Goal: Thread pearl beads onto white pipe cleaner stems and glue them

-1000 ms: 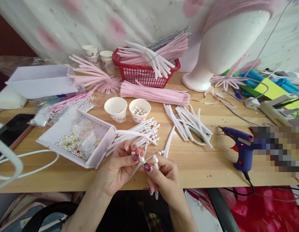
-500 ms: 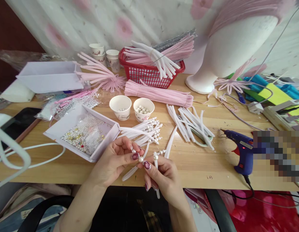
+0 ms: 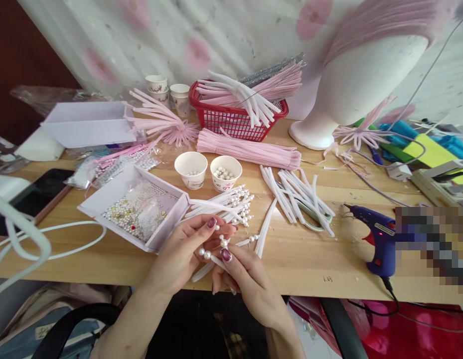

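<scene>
My right hand (image 3: 249,276) is closed, its thumb pressed on white pipe cleaners tipped with pearl beads (image 3: 205,254). One pipe cleaner (image 3: 218,263) lies slanted, its two beads pointing into my left palm. Beside the right thumb tip are more pearl beads (image 3: 224,243). My left hand (image 3: 182,252) is curled around this spot, palm up, with thumb and forefinger together at a small pearl bead (image 3: 217,228). Its other fingers are partly hidden. Just beyond the hands lies a pile of pearl-tipped white pipe cleaners (image 3: 216,207).
Two paper cups with beads (image 3: 191,164) stand behind the pile. A white box lid of beads (image 3: 179,219) is at left. Plain white pipe cleaners (image 3: 306,197), a glue gun (image 3: 375,229), a pink bundle (image 3: 249,149), a red basket (image 3: 234,119) and a foam head (image 3: 324,94) surround them.
My left thumb has lifted away from the bead by the right thumb and moved up. The beaded pipe cleaner in my right hand now leans left toward my left palm. The view has shifted slightly.
</scene>
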A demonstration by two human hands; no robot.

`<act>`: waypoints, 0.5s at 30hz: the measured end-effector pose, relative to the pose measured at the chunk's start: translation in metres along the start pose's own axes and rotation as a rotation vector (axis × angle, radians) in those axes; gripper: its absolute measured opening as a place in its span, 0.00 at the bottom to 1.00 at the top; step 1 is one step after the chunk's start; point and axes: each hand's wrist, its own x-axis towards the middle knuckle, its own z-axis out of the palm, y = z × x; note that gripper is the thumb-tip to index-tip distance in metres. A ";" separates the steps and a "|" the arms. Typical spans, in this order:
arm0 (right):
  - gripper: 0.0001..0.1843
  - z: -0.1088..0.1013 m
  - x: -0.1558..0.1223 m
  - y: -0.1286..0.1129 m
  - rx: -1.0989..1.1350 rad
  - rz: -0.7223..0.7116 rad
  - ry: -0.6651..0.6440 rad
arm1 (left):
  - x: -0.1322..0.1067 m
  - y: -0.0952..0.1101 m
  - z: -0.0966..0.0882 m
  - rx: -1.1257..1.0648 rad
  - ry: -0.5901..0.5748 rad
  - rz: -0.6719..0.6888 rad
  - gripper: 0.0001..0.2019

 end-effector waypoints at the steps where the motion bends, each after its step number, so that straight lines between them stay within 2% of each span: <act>1: 0.25 0.000 0.000 0.000 0.014 0.006 -0.005 | -0.001 0.000 0.000 0.018 -0.009 -0.002 0.13; 15: 0.28 0.000 0.000 0.002 0.025 0.000 -0.008 | -0.006 0.000 -0.002 0.068 -0.049 -0.050 0.13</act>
